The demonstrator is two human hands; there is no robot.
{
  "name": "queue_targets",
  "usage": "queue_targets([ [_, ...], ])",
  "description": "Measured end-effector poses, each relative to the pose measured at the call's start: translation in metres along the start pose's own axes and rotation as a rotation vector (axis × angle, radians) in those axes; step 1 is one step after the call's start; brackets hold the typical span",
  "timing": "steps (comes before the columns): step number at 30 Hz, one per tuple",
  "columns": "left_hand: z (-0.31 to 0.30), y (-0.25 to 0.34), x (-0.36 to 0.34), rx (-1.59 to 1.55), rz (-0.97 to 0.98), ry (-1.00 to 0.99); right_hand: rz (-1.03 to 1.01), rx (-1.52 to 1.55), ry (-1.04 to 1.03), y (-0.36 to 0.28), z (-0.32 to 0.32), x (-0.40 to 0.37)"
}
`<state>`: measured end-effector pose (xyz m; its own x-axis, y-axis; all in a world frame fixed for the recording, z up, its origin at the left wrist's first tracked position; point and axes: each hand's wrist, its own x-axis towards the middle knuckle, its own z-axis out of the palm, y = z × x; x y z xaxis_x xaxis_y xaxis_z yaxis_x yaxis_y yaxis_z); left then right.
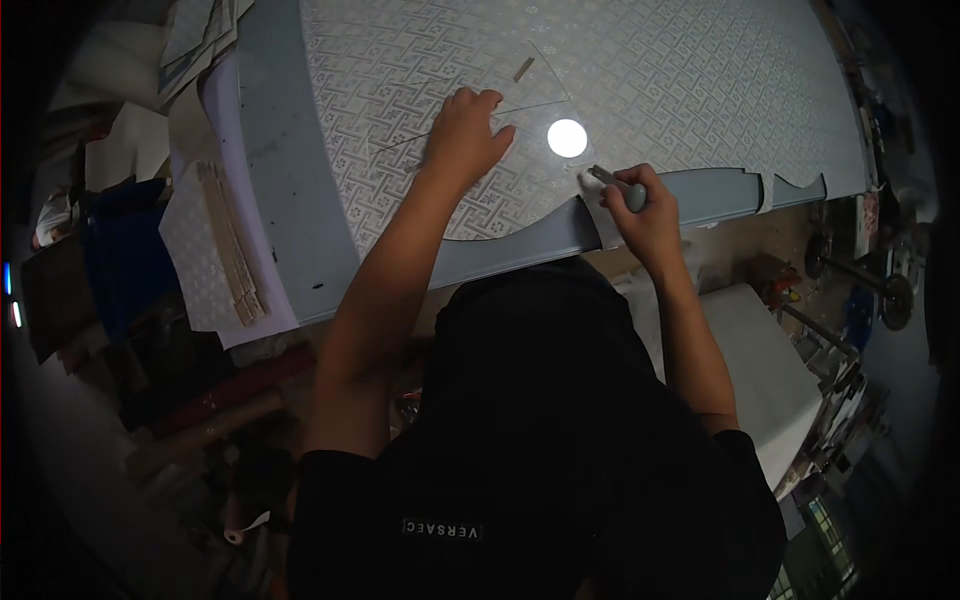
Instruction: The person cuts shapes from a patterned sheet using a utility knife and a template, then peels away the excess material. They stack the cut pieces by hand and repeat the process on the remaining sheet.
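Patterned light fabric [400, 60] covers much of a grey-blue table [290, 190], its near edge cut in curves. My left hand [468, 132] lies on the fabric with its fingers spread, over what looks like a clear sheet with thin dark edges. In my right hand [643, 205] is a grey-handled tool [634, 196], its narrow end pointing left at the fabric near the table's front edge. A round white light spot [567, 138] shines between the two hands. A small brown strip [524, 69] lies just beyond my left hand.
At the left table end, long brown strips [228, 245] rest on a white sheet [195, 270]. A blue container [125, 255] stands farther left. Below the table on the right are a pale flat surface [755, 350] and a metal bar with round ends [855, 275].
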<state>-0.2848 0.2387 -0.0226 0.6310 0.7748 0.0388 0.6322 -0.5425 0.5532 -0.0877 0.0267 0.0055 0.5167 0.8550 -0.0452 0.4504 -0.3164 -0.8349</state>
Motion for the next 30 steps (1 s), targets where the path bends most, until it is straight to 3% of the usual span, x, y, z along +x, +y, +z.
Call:
queue_targets([
  [5, 0.004, 0.048, 0.020, 0.184, -0.068, -0.230, -0.046, -0.191, -0.062, -0.015, 0.017, -0.002],
  [7, 0.005, 0.058, 0.024, 0.353, -0.118, -0.353, 0.034, -0.232, -0.092, -0.017, 0.021, -0.002],
  [13, 0.006, 0.061, 0.036, 0.350, -0.190, -0.480, 0.033, -0.241, -0.174, -0.016, 0.024, 0.000],
  [16, 0.009, 0.066, 0.032, 0.498, -0.211, -0.440, 0.042, -0.289, -0.188, -0.021, 0.025, 0.001],
  [19, 0.008, 0.064, 0.037, 0.370, -0.270, -0.530, 0.046, -0.313, -0.195, -0.021, 0.027, 0.003],
  [22, 0.008, 0.062, 0.036, 0.272, -0.266, -0.496, -0.016, -0.309, -0.182, -0.026, 0.028, 0.004],
  [30, 0.005, 0.064, 0.038, 0.319, -0.265, -0.533, 0.019, -0.385, -0.230, -0.045, 0.028, 0.012],
])
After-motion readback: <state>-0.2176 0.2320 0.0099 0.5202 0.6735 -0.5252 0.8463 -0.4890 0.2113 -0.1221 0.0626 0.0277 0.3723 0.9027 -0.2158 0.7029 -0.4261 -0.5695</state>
